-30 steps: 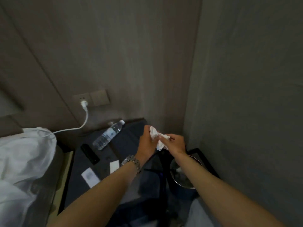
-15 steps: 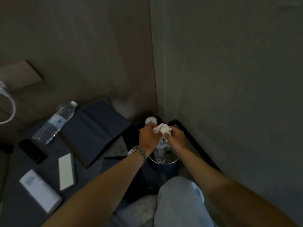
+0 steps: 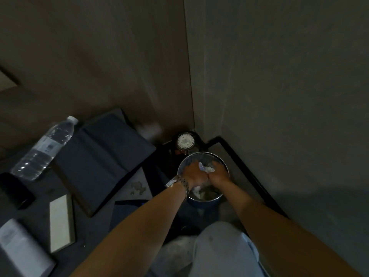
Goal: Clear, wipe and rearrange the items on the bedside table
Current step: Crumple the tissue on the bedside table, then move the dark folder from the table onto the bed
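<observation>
Both my hands reach down into a round metal-rimmed waste bin (image 3: 225,162) in the floor corner. My left hand (image 3: 193,172), with a metal watch on its wrist, and my right hand (image 3: 218,172) together hold a crumpled white tissue (image 3: 206,168) inside the bin's mouth. More pale waste lies in the bin below them. To the left is the dark bedside table (image 3: 40,196) with a plastic water bottle (image 3: 43,149) lying on its side, an open dark folder (image 3: 101,156), a black phone (image 3: 16,189) and two white boxes (image 3: 61,221).
A small round can (image 3: 185,141) with a pale lid stands behind the bin. Walls meet in a corner just beyond it. A black frame (image 3: 249,172) edges the floor on the right. My knee in light trousers (image 3: 221,250) is below. Crumbs (image 3: 137,187) lie on the table's edge.
My view swung from the table down to the bin. Both hands carried the tissue from above the table and lowered it into the bin's mouth.
</observation>
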### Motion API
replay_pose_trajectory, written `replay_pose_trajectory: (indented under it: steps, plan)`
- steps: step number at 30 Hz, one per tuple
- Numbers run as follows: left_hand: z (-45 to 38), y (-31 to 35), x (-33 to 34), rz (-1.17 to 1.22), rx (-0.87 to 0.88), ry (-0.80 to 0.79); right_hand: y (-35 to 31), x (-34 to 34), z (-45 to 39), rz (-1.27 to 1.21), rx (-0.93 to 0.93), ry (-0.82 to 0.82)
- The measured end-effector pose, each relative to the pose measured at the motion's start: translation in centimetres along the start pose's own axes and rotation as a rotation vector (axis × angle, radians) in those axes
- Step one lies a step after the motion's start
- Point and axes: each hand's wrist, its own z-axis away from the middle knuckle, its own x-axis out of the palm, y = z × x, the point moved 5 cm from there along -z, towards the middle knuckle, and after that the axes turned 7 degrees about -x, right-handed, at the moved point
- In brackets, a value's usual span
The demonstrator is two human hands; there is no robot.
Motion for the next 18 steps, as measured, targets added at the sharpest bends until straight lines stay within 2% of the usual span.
replay_pose_trajectory:
  steps: [5,10,13,18]
  plan:
    - [0.8,-0.1,-0.8,0.134,-0.003,0.069,-6.6,-1.5,5.1,0.024,-0.081,-0.025]
    - [4.7,1.3,-3.9,0.216,0.13,0.146,-12.3,-3.2,9.1,-0.073,-0.165,0.0]
    - [7.1,1.4,-6.2,0.309,0.189,0.193,-15.5,-3.2,10.7,-0.047,-0.222,-0.017]
    - [11.4,0.3,-11.6,0.393,0.254,0.389,-21.8,-1.4,13.9,-0.038,-0.339,0.012]
